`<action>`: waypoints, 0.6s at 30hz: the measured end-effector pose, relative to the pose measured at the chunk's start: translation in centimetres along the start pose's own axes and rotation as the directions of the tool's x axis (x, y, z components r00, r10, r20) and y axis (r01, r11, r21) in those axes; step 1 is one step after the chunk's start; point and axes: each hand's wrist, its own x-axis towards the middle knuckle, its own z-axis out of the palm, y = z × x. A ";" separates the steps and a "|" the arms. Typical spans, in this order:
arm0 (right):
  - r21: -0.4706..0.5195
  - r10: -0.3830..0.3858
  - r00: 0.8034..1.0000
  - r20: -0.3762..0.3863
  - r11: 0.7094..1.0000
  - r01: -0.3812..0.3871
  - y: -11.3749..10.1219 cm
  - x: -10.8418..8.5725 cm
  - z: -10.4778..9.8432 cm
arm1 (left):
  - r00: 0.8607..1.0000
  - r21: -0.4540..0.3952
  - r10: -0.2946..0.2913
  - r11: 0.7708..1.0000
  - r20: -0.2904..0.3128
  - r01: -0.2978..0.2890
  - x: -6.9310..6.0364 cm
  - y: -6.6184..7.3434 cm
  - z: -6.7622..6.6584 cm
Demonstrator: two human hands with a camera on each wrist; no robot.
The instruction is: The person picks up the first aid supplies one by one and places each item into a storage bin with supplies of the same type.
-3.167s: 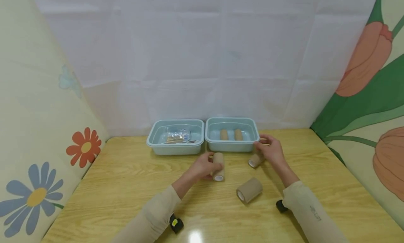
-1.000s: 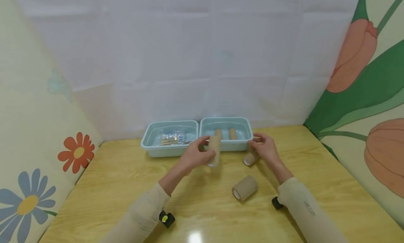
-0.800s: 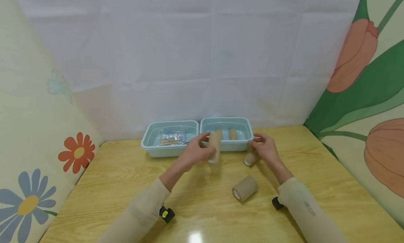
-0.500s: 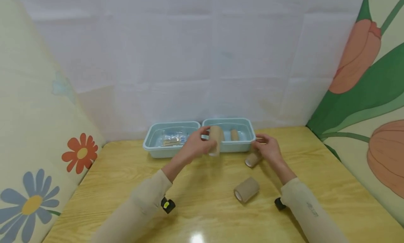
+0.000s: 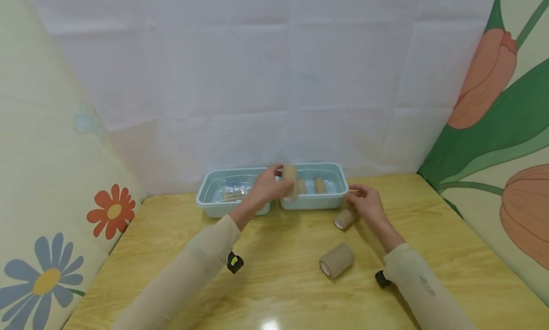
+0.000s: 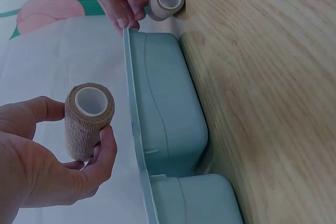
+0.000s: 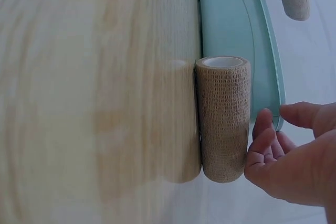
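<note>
I'm seeing a creased white sheet hanging at 12 o'clock from the middle of the head view, while a wood-grained table is spreading below at 6, catching a bright glare. Close in at 8, a pale blue tub is holding a shiny clear packet. Farther out at 8, a painted blue-grey flower is showing, with a red flower sitting nearer 9. A coral tulip is standing at 2, a browner tulip at 3.
</note>
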 end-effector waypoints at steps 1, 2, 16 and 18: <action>0.002 0.002 1.000 0.001 1.000 -0.002 0.0 0.1 0.0 | 1.000 0.014 0.001 1.000 -0.001 -0.001 0.2 0.1 0.1; 0.004 0.004 1.000 0.001 1.000 -0.004 0.0 0.1 0.0 | 1.000 0.025 0.004 1.000 0.001 -0.004 0.4 0.2 0.1; 0.018 0.002 1.000 -0.001 1.000 -0.002 0.2 0.0 0.6 | 0.997 0.196 0.062 0.979 -0.039 -0.053 2.2 0.4 -0.4; 0.012 -0.006 1.000 0.002 1.000 0.006 0.2 0.0 0.6 | 0.997 0.215 0.056 0.976 -0.044 -0.045 2.4 0.3 -0.5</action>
